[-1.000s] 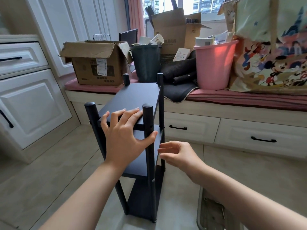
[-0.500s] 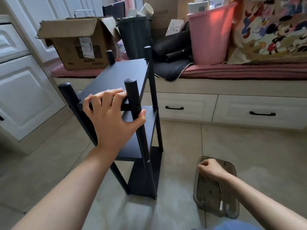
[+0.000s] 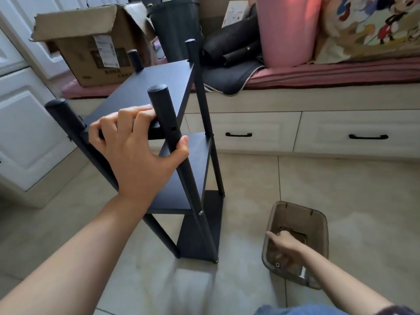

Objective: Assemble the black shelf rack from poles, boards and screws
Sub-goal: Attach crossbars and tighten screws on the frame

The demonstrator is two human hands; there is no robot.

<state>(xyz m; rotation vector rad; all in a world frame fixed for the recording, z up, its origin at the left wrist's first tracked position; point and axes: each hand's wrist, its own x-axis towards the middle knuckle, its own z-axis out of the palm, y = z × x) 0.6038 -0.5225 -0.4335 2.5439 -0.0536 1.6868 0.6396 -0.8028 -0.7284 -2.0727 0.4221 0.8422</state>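
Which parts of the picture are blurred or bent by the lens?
Head view: the left forearm and the floor near the bottom edge smear with motion blur; the wide lens splays the rack poles outward; the right hand in the plastic bin is soft, grip unclear.

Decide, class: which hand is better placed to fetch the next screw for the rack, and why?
Probably the right hand: it already reaches down into the clear plastic bin on the floor. The left hand is busy gripping the top board and near pole, steadying the black rack.
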